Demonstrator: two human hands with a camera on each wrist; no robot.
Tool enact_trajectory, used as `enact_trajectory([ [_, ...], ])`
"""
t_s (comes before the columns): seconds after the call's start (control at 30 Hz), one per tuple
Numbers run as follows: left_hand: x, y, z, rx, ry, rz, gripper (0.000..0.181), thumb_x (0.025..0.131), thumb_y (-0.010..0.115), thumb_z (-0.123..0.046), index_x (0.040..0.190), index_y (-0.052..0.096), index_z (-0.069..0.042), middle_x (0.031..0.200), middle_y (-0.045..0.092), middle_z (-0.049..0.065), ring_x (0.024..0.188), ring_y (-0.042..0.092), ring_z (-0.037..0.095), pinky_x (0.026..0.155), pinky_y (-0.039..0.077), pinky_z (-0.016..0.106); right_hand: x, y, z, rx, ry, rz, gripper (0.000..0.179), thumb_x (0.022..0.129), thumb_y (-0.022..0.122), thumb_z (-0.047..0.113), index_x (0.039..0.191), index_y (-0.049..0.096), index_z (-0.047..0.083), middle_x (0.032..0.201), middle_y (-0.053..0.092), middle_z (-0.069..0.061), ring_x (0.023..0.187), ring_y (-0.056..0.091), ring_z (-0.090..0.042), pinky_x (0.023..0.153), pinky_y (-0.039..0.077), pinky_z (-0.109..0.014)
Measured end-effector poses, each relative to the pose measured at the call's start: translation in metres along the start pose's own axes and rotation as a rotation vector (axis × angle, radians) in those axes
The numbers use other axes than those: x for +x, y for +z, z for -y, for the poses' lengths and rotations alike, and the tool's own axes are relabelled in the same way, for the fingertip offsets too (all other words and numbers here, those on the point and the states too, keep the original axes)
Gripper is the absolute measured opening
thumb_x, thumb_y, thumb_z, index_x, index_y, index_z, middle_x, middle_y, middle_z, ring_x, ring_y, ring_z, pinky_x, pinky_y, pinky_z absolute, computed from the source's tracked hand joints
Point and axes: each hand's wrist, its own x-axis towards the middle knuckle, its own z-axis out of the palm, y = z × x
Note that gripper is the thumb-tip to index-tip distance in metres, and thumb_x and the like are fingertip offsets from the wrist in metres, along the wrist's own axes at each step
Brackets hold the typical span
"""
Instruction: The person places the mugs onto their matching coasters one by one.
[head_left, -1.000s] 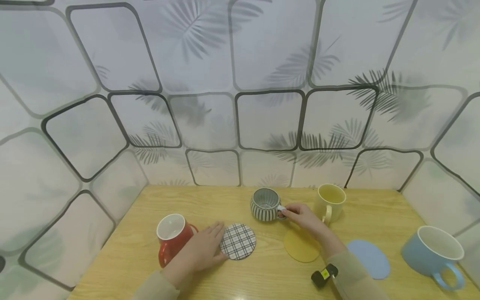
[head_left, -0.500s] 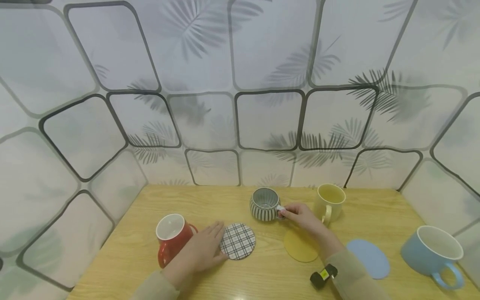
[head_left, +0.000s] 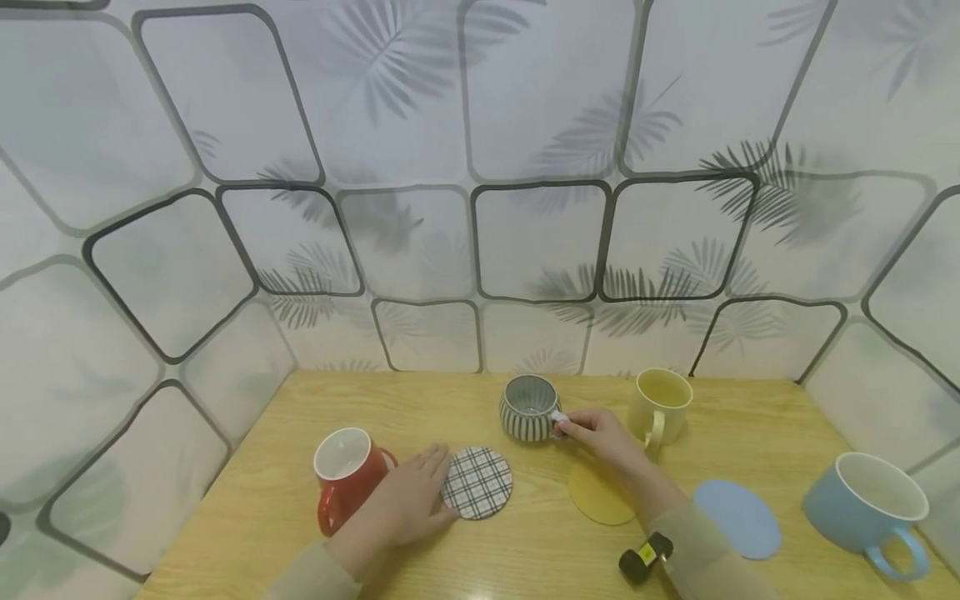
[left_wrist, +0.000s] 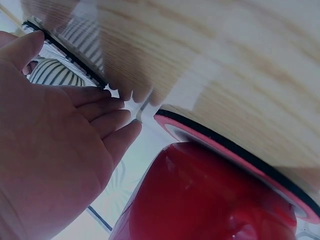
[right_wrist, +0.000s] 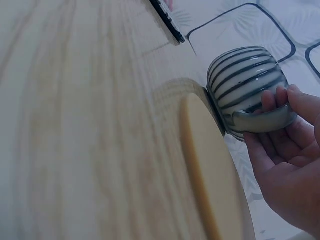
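Note:
My right hand pinches the handle of a grey-and-white striped mug, thumb above and fingers curled beneath. The mug is upright on the table, behind a plaid coaster and a yellow coaster. Palm down, my left hand has its fingers straight, the fingertips right at the plaid coaster's left edge. Beside that hand stands a red mug with a handle on each side, partly covered by the hand and wrist. Under it, the left wrist view shows a red coaster with a black edge.
A yellow mug stands just behind my right forearm. Farther right lie a light blue coaster and a big light blue mug near the table's right side. Patterned wall covering encloses the back and sides of the wooden table.

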Motion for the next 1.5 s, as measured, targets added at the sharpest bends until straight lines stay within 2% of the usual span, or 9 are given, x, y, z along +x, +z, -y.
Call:
enact_trajectory([
  [0.17, 0.001, 0.002, -0.001, 0.013, 0.004, 0.004, 0.087, 0.100, 0.060, -0.057, 0.159, 0.042, 0.003, 0.168, 0.042, 0.020, 0.157, 0.041, 0.036, 0.128, 0.040, 0.050, -0.003, 0.007, 0.005, 0.026, 0.027, -0.050, 0.031, 0.108, 0.061, 0.009, 0.113, 0.071, -0.020, 0.106, 0.081, -0.008, 0.097, 0.066, 0.001, 0.090, 0.055, -0.014],
  [0.3, 0.001, 0.003, -0.001, 0.030, 0.006, -0.003, 0.087, 0.100, 0.060, -0.058, 0.159, 0.043, 0.003, 0.168, 0.042, 0.020, 0.157, 0.042, 0.036, 0.128, 0.041, 0.049, -0.006, 0.012, 0.008, 0.073, 0.056, -0.083, 0.029, 0.107, 0.062, 0.007, 0.113, 0.070, -0.020, 0.104, 0.081, -0.003, 0.097, 0.066, 0.001, 0.089, 0.055, -0.015],
  [0.6, 0.001, 0.002, -0.001, 0.049, 0.007, -0.021, 0.086, 0.100, 0.060, -0.057, 0.158, 0.044, 0.004, 0.167, 0.044, 0.020, 0.156, 0.043, 0.035, 0.127, 0.042, 0.049, -0.009, 0.019, 0.010, 0.108, 0.089, -0.142, 0.022, 0.104, 0.066, 0.007, 0.108, 0.077, -0.013, 0.097, 0.082, 0.004, 0.094, 0.067, 0.001, 0.087, 0.055, -0.016],
  [0.77, 0.001, 0.004, -0.002, 0.035, 0.007, -0.021, 0.086, 0.100, 0.060, -0.056, 0.158, 0.043, 0.004, 0.167, 0.044, 0.021, 0.156, 0.042, 0.036, 0.127, 0.042, 0.049, -0.013, 0.023, 0.011, 0.111, 0.106, -0.164, 0.021, 0.103, 0.069, 0.007, 0.108, 0.077, -0.012, 0.096, 0.082, 0.002, 0.093, 0.067, -0.001, 0.087, 0.055, -0.017],
  [0.97, 0.001, 0.006, -0.001, 0.054, 0.011, -0.025, 0.086, 0.100, 0.060, -0.057, 0.158, 0.044, 0.005, 0.166, 0.045, 0.020, 0.156, 0.043, 0.035, 0.128, 0.041, 0.047, -0.019, 0.031, 0.018, 0.058, 0.093, -0.200, 0.024, 0.101, 0.072, 0.009, 0.108, 0.078, -0.012, 0.100, 0.083, -0.007, 0.093, 0.067, 0.001, 0.087, 0.052, -0.013],
  [1.2, 0.001, 0.007, -0.001, 0.066, 0.015, -0.032, 0.086, 0.099, 0.060, -0.056, 0.157, 0.044, 0.005, 0.166, 0.045, 0.021, 0.155, 0.044, 0.035, 0.127, 0.042, 0.047, -0.027, 0.042, 0.026, 0.041, 0.092, -0.284, 0.021, 0.098, 0.075, 0.008, 0.108, 0.078, -0.011, 0.100, 0.083, -0.010, 0.091, 0.065, 0.002, 0.088, 0.050, -0.013],
  [1.5, 0.002, 0.005, -0.002, 0.038, 0.003, -0.033, 0.086, 0.098, 0.061, -0.055, 0.157, 0.045, 0.005, 0.165, 0.046, 0.022, 0.155, 0.044, 0.036, 0.127, 0.042, 0.049, -0.031, 0.052, 0.028, 0.032, 0.079, -0.338, 0.019, 0.097, 0.076, 0.005, 0.105, 0.079, -0.012, 0.097, 0.082, -0.010, 0.083, 0.062, 0.002, 0.076, 0.053, -0.016],
])
